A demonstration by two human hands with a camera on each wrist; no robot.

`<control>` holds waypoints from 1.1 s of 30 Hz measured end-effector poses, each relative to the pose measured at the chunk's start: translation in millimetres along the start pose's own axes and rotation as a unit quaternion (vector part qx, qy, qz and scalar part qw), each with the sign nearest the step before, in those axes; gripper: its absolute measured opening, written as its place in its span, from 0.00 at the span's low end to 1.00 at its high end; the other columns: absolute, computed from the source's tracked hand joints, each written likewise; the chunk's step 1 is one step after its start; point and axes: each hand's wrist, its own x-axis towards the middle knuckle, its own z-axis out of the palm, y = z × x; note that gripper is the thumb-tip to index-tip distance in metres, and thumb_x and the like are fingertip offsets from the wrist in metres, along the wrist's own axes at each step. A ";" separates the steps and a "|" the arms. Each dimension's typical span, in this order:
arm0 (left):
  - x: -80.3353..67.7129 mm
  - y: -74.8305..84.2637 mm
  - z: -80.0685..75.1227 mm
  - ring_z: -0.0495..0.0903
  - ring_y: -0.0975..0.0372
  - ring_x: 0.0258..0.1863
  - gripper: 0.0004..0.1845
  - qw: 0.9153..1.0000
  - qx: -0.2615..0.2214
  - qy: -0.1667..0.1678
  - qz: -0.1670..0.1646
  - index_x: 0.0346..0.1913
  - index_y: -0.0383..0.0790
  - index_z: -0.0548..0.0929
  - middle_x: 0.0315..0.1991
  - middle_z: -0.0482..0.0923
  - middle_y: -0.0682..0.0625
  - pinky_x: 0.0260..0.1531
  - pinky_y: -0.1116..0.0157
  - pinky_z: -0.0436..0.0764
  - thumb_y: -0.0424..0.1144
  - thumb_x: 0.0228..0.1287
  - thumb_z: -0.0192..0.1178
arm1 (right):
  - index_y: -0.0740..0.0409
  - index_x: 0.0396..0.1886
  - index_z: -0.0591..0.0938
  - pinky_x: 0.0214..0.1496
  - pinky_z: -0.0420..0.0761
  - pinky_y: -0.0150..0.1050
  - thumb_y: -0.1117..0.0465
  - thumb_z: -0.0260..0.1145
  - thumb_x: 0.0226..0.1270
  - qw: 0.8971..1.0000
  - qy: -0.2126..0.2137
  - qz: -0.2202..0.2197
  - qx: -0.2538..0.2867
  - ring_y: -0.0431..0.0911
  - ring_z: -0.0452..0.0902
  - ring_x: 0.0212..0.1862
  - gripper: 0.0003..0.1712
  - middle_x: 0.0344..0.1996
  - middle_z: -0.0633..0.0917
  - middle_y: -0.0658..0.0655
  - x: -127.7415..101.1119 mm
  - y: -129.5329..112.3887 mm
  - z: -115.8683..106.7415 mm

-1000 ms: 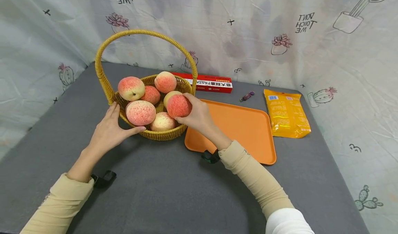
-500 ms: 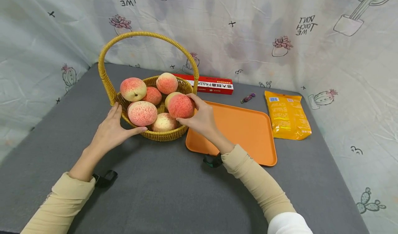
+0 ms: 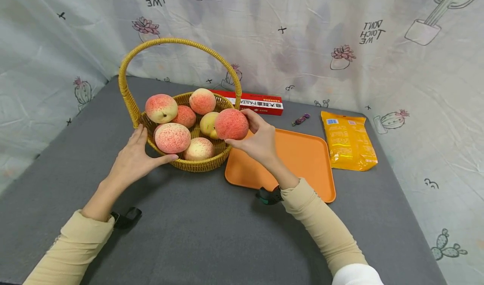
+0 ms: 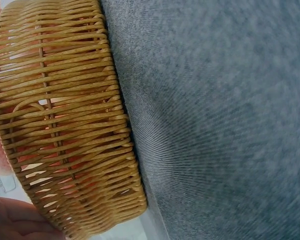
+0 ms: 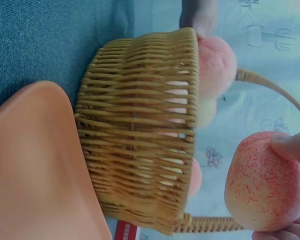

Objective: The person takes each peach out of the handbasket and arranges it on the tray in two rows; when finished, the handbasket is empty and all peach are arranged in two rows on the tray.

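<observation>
My right hand [image 3: 262,144] grips a red peach [image 3: 230,124] between thumb and fingers, above the right rim of a yellow wicker basket [image 3: 196,165]. In the right wrist view this peach [image 5: 262,185] is apart from the basket wall [image 5: 135,135]. My left hand [image 3: 130,163] rests on the basket's left front, its thumb along the front rim and its fingers against the left side, near the handle's foot. Several peaches lie in the basket, among them a speckled one [image 3: 172,138] near the left thumb and a yellowish one [image 3: 209,125] beside the held peach.
An orange tray [image 3: 302,159] lies right of the basket, close to its wall. Behind are a red pasta box [image 3: 261,104] and a small purple wrapped candy [image 3: 301,119]. A yellow packet [image 3: 348,141] lies at the right. A patterned curtain [image 3: 257,37] hangs behind the table.
My right hand has moved right with the red peach, out toward the basket's right rim. The yellowish peach behind it shows more fully. My left hand stays on the basket.
</observation>
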 end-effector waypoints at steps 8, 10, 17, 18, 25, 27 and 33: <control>-2.6 1.0 0.6 0.41 0.38 0.63 0.63 1.000 0.003 0.000 -0.001 0.66 0.26 0.39 0.67 0.32 0.34 0.51 0.38 0.52 0.69 0.42 0.57 | 0.74 0.45 0.74 0.47 0.75 0.42 0.75 0.74 0.32 0.999 0.034 0.017 0.010 0.51 0.76 0.46 0.33 0.42 0.79 0.67 -2.5 -6.1 -17.3; -3.4 1.5 0.7 0.41 0.38 0.62 0.63 1.000 0.003 -0.001 -0.001 0.66 0.26 0.39 0.67 0.32 0.34 0.51 0.38 0.52 0.69 0.42 0.56 | 0.74 0.46 0.74 0.46 0.75 0.41 0.74 0.75 0.31 0.999 0.046 0.022 0.012 0.50 0.77 0.46 0.35 0.42 0.79 0.66 -3.3 1.5 -21.7; -3.0 3.0 0.5 0.41 0.35 0.61 0.63 1.000 -0.002 -0.003 -0.002 0.66 0.26 0.40 0.67 0.31 0.34 0.51 0.37 0.51 0.69 0.42 0.57 | 0.65 0.49 0.75 0.47 0.75 0.39 0.68 0.79 0.27 0.994 0.084 0.060 0.048 0.47 0.77 0.46 0.40 0.43 0.80 0.61 2.1 63.0 -35.6; -2.9 3.2 0.4 0.41 0.35 0.61 0.63 1.000 -0.001 -0.002 -0.001 0.66 0.26 0.40 0.67 0.31 0.34 0.51 0.37 0.51 0.69 0.42 0.57 | 0.65 0.49 0.75 0.47 0.75 0.39 0.68 0.79 0.27 0.993 0.088 0.068 0.044 0.48 0.76 0.46 0.40 0.44 0.79 0.61 2.8 64.9 -37.0; -2.9 4.0 -0.1 0.41 0.36 0.62 0.63 1.000 0.000 -0.008 -0.003 0.66 0.26 0.40 0.67 0.31 0.34 0.50 0.37 0.52 0.69 0.42 0.57 | 0.65 0.48 0.76 0.46 0.75 0.37 0.63 0.79 0.29 0.987 0.105 0.118 0.009 0.47 0.77 0.45 0.39 0.43 0.80 0.62 9.3 64.8 -40.6; -1.7 4.0 -0.6 0.40 0.37 0.62 0.62 1.000 -0.001 -0.007 -0.002 0.66 0.26 0.39 0.67 0.31 0.34 0.50 0.37 0.53 0.69 0.42 0.57 | 0.63 0.47 0.77 0.47 0.75 0.37 0.60 0.80 0.27 0.985 0.109 0.135 0.005 0.46 0.77 0.46 0.39 0.43 0.80 0.60 11.9 73.4 -40.1; 0.5 3.0 -1.9 0.41 0.35 0.61 0.63 1.000 0.002 -0.006 0.000 0.66 0.27 0.39 0.67 0.30 0.34 0.51 0.38 0.52 0.69 0.42 0.56 | 0.60 0.48 0.77 0.47 0.75 0.36 0.59 0.81 0.25 0.977 0.099 0.189 -0.016 0.46 0.76 0.47 0.41 0.43 0.80 0.59 18.5 86.9 -36.1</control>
